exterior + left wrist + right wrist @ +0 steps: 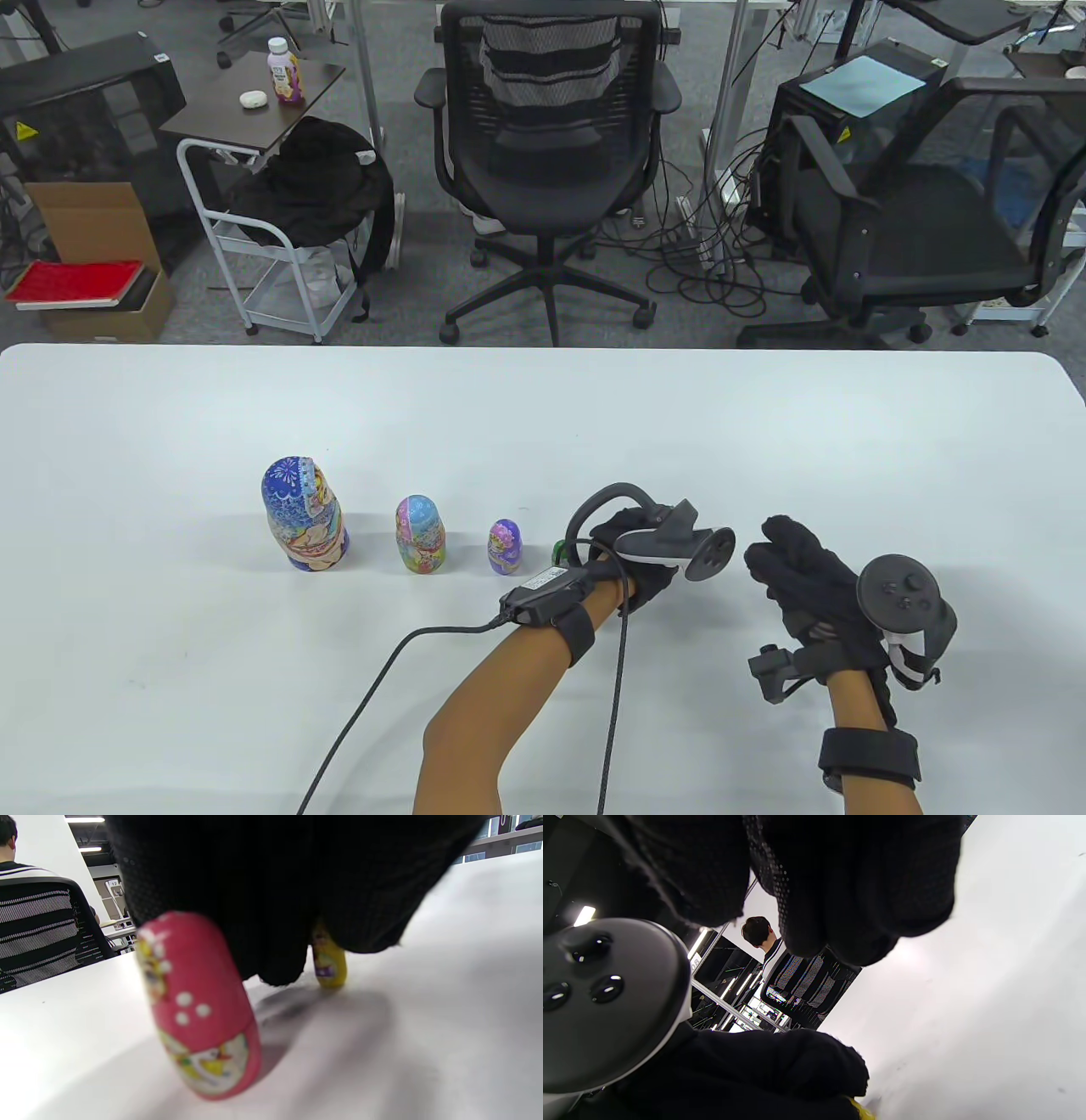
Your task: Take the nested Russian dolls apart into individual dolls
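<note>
**Left hand lowered over a small yellow doll – grasp unclear**

The gloved left hand (pixel 632 556) is seen low over the white table (pixel 764 441). In the left wrist view its dark fingers (pixel 280 899) hang down in front of a tiny yellow painted doll (pixel 328 963), which stands upright on the tabletop with its top hidden behind them. Whether the doll is pinched or only covered cannot be told. A sliver of yellow is also caught at the bottom edge of the right wrist view, under the left glove.

Just beside the fingers, nearer the wrist camera, a rounded red doll with white dots and a painted front (pixel 201 1010) is stood upright on the table, untouched. In the table view it is hidden beneath the hand.

The gloved right hand (pixel 802 581) is held near the left hand but apart from it – fingers fairly straight and together, nothing held.

To the left of the left hand three more closed dolls are lined up upright, well spaced, descending in size toward the hand:
- a large blue patterned doll (pixel 304 514)
- a medium pink-and-blue doll (pixel 420 535)
- a small purple doll (pixel 504 546), nearest the hand
</note>
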